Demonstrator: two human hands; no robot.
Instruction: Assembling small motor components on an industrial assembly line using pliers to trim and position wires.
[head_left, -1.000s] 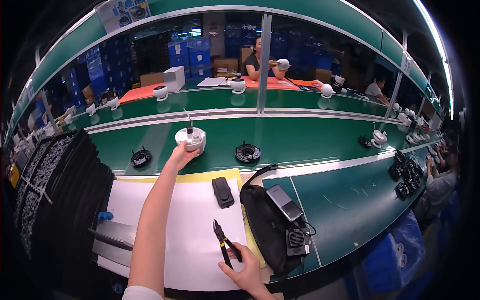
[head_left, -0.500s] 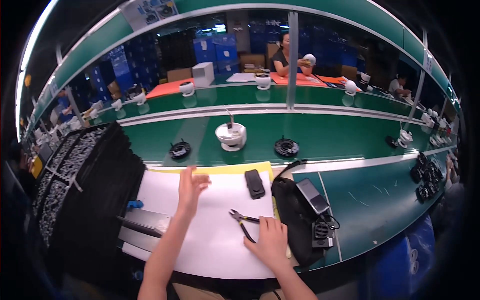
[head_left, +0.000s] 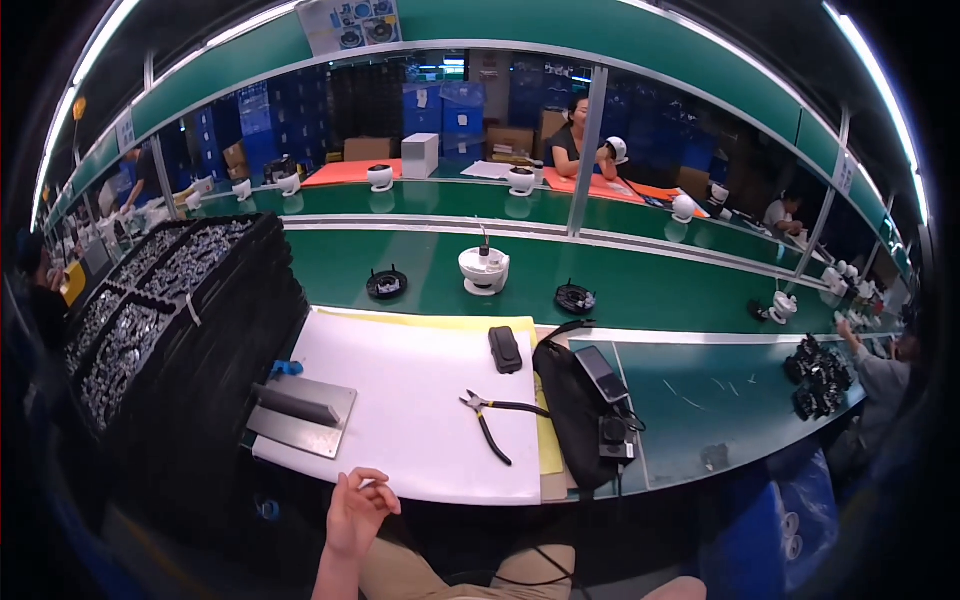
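My left hand [head_left: 358,510] hangs just off the near edge of the white sheet [head_left: 400,400], its fingers loosely bent and apart with nothing in them. A bit of bare skin at the lower edge, right of my knees, seems to be part of my right arm; the right hand itself is out of the picture. On the sheet lie diagonal cutters [head_left: 482,404] with black and yellow handles, their jaws and handles spread. Above them is a small black oblong case [head_left: 505,350]. A metal plate with a dark handle [head_left: 335,440] lies on the sheet's left side, beyond my left hand.
Stacked black trays [head_left: 200,330] of small parts rise at the left. A black pouch [head_left: 570,420] with devices borders the sheet's right side. On the green conveyor [head_left: 430,265] stand a white round housing [head_left: 484,270] and black round parts [head_left: 386,283]. A person [head_left: 582,150] works across the line.
My right hand has left the cutters and gone out of view. The left hand has drawn back toward me, off the sheet. Conveyor parts have shifted in the picture as the view moved.
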